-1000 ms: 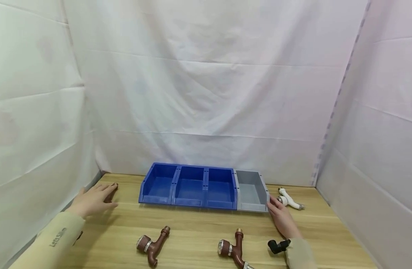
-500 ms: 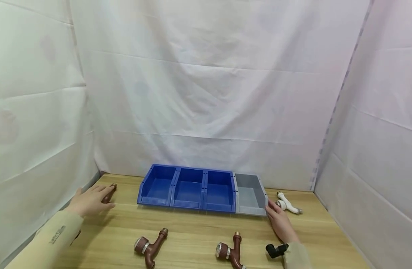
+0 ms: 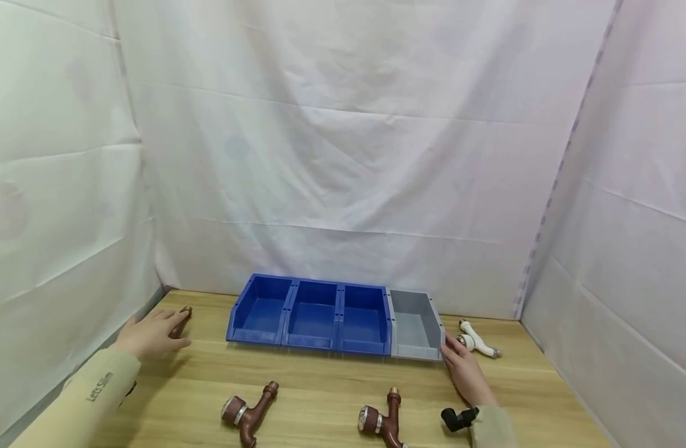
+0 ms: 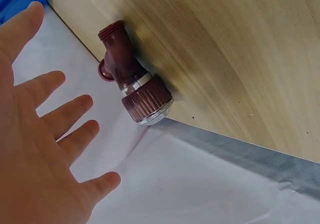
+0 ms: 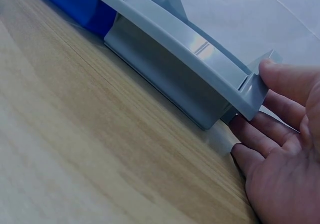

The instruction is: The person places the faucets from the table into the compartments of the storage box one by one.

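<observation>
My left hand is held at the left of the table, over a brown tap. In the left wrist view its fingers are spread and apart from that tap, which lies on its side near the table edge. At the right end of a joined row of bins, my right hand holds the side of the grey bin. The thumb lies at the bin's front corner, and the other fingers reach under the projecting lip. Three blue bins stand to the left of the grey one.
Two more brown taps, one left and one right, lie in front of the bins. A black elbow-shaped piece shows by the right wrist. A white tap lies beyond the right hand. White cloth hangs around the table.
</observation>
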Demonstrator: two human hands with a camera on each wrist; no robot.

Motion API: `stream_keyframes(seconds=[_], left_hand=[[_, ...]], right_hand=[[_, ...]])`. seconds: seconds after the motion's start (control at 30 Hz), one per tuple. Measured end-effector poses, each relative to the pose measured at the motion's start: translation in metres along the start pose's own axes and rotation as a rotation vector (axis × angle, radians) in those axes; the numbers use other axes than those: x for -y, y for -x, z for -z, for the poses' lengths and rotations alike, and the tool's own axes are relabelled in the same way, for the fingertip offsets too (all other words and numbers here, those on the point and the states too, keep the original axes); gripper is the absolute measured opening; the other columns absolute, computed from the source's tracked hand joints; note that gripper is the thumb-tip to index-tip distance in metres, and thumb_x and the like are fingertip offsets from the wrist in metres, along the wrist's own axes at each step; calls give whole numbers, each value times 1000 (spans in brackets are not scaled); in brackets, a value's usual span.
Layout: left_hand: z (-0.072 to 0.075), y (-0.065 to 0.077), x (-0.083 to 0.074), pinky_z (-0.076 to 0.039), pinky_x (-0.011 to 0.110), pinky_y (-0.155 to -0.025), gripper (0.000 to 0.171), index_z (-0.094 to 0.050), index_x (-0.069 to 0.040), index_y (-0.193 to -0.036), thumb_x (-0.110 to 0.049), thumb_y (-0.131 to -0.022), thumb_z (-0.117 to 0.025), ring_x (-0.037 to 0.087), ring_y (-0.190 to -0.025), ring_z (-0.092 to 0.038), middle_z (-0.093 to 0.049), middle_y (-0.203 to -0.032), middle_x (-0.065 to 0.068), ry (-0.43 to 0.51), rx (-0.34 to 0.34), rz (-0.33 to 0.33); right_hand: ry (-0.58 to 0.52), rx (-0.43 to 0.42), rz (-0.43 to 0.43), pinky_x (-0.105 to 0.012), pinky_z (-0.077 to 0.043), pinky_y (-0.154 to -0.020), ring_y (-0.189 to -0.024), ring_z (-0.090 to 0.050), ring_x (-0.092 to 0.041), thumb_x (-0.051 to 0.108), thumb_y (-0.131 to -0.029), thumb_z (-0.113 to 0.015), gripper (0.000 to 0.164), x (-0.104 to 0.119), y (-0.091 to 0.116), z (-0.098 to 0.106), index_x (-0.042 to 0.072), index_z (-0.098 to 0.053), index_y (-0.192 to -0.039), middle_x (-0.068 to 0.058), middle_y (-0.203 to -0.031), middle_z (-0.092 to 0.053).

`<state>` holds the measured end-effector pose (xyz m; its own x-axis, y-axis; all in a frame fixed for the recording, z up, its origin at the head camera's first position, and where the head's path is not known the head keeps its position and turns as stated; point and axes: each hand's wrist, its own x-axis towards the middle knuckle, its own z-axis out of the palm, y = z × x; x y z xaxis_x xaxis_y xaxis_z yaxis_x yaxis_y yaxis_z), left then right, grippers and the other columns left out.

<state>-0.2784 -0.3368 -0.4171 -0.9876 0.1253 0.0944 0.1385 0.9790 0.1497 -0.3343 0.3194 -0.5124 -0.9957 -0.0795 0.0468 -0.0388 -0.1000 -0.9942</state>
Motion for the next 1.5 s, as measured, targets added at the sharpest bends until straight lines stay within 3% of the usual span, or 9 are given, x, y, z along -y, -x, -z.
stream_keyframes(seconds=[0.33,0.6,0.93,1.23,1.5], left_hand=[[-3,-4,4,-16,79,-90,78,-50,-2,-139,-55,-84,-66,55,-125,-35,-44,-136,33,-10,24,4],[-3,-9,4,-19,78,-91,77,-50,-1,-139,-54,-85,-66,55,-125,-35,-44,-137,33,-12,35,4],[-5,-15,6,-29,75,-87,74,-52,1,-136,-50,-86,-67,57,-123,-35,-45,-136,31,-6,48,-12],[-6,-13,6,-30,75,-84,75,-50,4,-137,-51,-88,-64,61,-123,-31,-43,-137,34,29,89,6],[-13,-11,15,-34,74,-81,78,-51,5,-136,-54,-86,-64,60,-121,-35,-44,-136,34,14,74,-3]], right_hand=[[-1,-7,-17,-13,-37,-94,-127,-40,-7,13,-102,-50,62,2,-1,-1,-5,-18,-152,-22,-155,-21],[-7,-23,-19,-13,-37,-94,-125,-41,-5,11,-102,-48,60,-1,0,0,-6,-18,-151,-22,-154,-21],[-3,-38,-42,-11,-36,-94,-138,-25,-20,12,-102,-48,62,-3,5,1,-6,-16,-152,-21,-156,-19],[-15,-43,-27,-11,-37,-93,-120,-41,1,10,-102,-48,60,0,2,2,-6,-18,-151,-20,-155,-20],[-6,-17,-4,-13,-36,-94,-127,-39,-7,11,-102,-49,62,2,0,-2,-7,-17,-151,-24,-155,-18]])
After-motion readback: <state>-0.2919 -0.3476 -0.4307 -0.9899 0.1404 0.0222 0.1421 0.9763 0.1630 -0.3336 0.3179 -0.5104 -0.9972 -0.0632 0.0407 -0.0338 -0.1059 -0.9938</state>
